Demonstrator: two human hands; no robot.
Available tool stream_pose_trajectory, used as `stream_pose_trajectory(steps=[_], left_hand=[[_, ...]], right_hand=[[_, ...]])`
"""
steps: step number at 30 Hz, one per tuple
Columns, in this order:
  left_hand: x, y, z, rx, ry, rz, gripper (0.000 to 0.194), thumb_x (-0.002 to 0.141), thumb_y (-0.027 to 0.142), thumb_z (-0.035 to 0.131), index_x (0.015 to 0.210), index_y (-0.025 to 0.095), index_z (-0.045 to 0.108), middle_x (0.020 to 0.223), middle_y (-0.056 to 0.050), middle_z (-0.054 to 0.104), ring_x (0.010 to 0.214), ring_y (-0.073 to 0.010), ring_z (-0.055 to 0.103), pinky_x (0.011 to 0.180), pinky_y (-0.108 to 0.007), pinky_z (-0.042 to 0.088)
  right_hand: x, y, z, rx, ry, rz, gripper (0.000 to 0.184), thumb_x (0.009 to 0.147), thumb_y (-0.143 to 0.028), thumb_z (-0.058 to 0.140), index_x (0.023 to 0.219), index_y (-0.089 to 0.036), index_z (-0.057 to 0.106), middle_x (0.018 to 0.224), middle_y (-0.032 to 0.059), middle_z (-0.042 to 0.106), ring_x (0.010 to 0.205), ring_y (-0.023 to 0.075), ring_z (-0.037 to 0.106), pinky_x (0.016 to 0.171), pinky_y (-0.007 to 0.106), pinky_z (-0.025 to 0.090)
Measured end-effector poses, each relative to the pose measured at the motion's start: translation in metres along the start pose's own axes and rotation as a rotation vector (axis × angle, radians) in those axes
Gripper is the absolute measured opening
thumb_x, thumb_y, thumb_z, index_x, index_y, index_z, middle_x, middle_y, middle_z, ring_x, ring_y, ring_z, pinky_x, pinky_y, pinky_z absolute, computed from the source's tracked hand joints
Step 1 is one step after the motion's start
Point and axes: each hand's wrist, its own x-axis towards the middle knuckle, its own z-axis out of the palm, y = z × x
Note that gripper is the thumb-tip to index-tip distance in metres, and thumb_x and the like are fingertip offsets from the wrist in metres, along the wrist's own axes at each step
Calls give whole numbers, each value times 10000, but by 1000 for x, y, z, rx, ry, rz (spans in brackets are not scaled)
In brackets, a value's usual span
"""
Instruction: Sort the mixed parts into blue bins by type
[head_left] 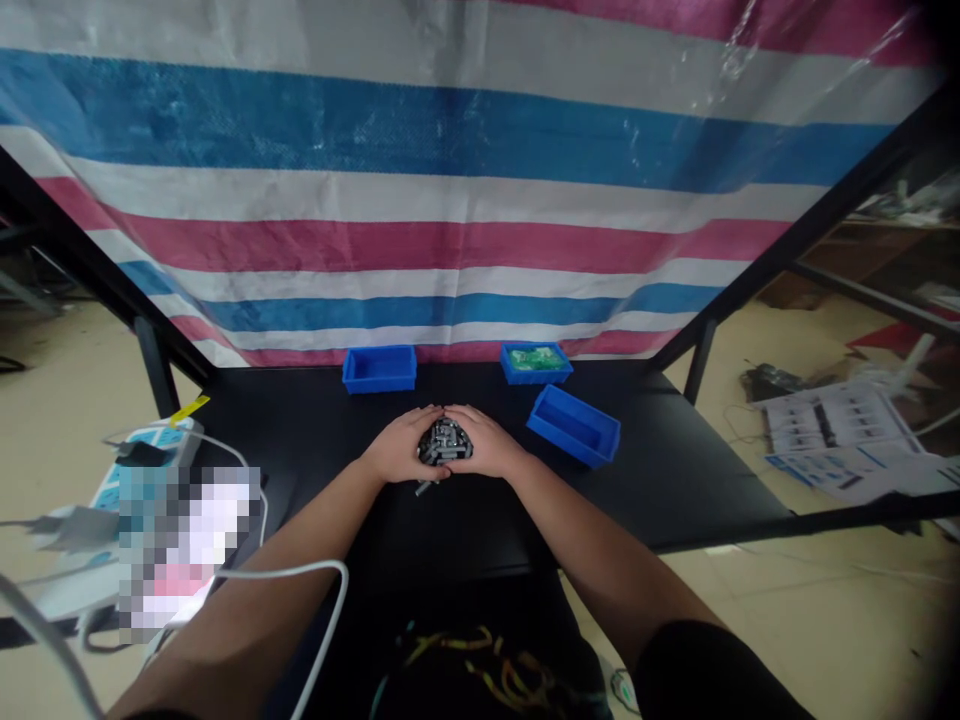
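A heap of small grey metal pieces [447, 442], mostly short and rod-like, lies on the black tabletop [465, 530]. My left hand [399, 447] curls around the heap from the left, and my right hand [491, 446] curls around it from the right. Both sets of fingertips meet at the far side, and the thumbs come together at the near side, so the pieces are ringed between my palms. One loose piece [425, 489] sits outside this ring, just below my left thumb. The exact kind of the pieces is too small to tell.
Behind my hands stand a blue bin [380, 385] at left and another blue bin [537, 376] with green-and-clear contents. A third blue bin [574, 440] sits angled at right. A power strip [169, 440], cables and a blurred-out lit device [195, 550] are at left. A striped sheet [450, 240] hangs behind.
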Motion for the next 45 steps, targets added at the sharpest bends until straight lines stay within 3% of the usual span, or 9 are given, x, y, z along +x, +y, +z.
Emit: stream_pose_trajectory(steps=[5, 10, 13, 20, 23, 29, 32, 38, 45], left_hand=[[-7, 1, -4, -31, 29, 42, 1074, 674, 684, 780, 1523, 150, 396, 1545, -203, 461, 1436, -340, 450, 1224, -542, 322], [-15, 2, -7, -28, -43, 109, 1340, 567, 721, 825, 1605, 153, 196, 1604, -235, 346, 1476, -400, 368, 1225, -630, 253], [-18, 2, -6, -23, -59, 103, 1391, 540, 720, 835, 1614, 150, 161, 1618, -242, 313, 1481, -412, 353, 1220, -630, 262], [-16, 5, -7, -101, -16, 46, 1144, 591, 597, 868, 1540, 179, 386, 1555, -186, 449, 1427, -355, 452, 1218, -546, 339], [-17, 6, -9, -129, 17, 62, 1076, 643, 585, 843, 1536, 184, 398, 1552, -175, 446, 1425, -330, 456, 1208, -490, 375], [-6, -1, -5, 21, -16, 37, 1391, 510, 746, 833, 1601, 135, 226, 1639, -262, 239, 1517, -438, 252, 1223, -631, 245], [-1, -3, -3, 26, -57, 45, 1367, 514, 736, 833, 1592, 133, 247, 1596, -261, 343, 1482, -412, 351, 1227, -623, 243], [-8, 0, -4, -38, 16, 13, 1164, 563, 703, 834, 1511, 161, 430, 1505, -200, 511, 1390, -363, 500, 1194, -551, 368], [-13, 0, -5, -38, 21, 35, 1086, 636, 718, 795, 1498, 155, 450, 1486, -203, 530, 1384, -347, 511, 1188, -530, 388]], right_hand=[[-11, -15, -1, -31, 23, 22, 931, 744, -533, 824, 1515, -198, 425, 1552, 165, 460, 1447, 340, 424, 1224, 560, 312], [-18, -19, 0, -32, -26, 21, 1206, 635, -661, 851, 1600, -211, 283, 1637, 178, 324, 1520, 371, 295, 1242, 591, 249], [-17, -16, 2, -36, -51, 15, 1279, 567, -700, 868, 1599, -208, 294, 1647, 181, 300, 1529, 388, 263, 1244, 599, 233], [-14, -17, 4, -16, 12, 16, 1018, 669, -579, 861, 1517, -217, 429, 1546, 150, 462, 1438, 342, 430, 1235, 554, 281], [-15, -20, 2, -4, 33, 6, 957, 682, -504, 863, 1503, -248, 444, 1507, 127, 501, 1403, 331, 468, 1210, 537, 329], [-8, -14, 5, -36, -19, 60, 1231, 619, -607, 869, 1609, -202, 260, 1664, 181, 253, 1544, 384, 222, 1241, 583, 241], [-3, -10, 8, -34, -39, 42, 1230, 601, -609, 875, 1596, -181, 292, 1633, 198, 324, 1523, 373, 291, 1254, 581, 210], [-7, -13, 12, -34, 28, 34, 1012, 656, -568, 864, 1496, -177, 455, 1521, 183, 496, 1427, 339, 459, 1239, 543, 287], [-11, -18, 10, -39, 31, 30, 931, 715, -567, 828, 1484, -192, 462, 1509, 171, 515, 1437, 337, 449, 1237, 546, 286]])
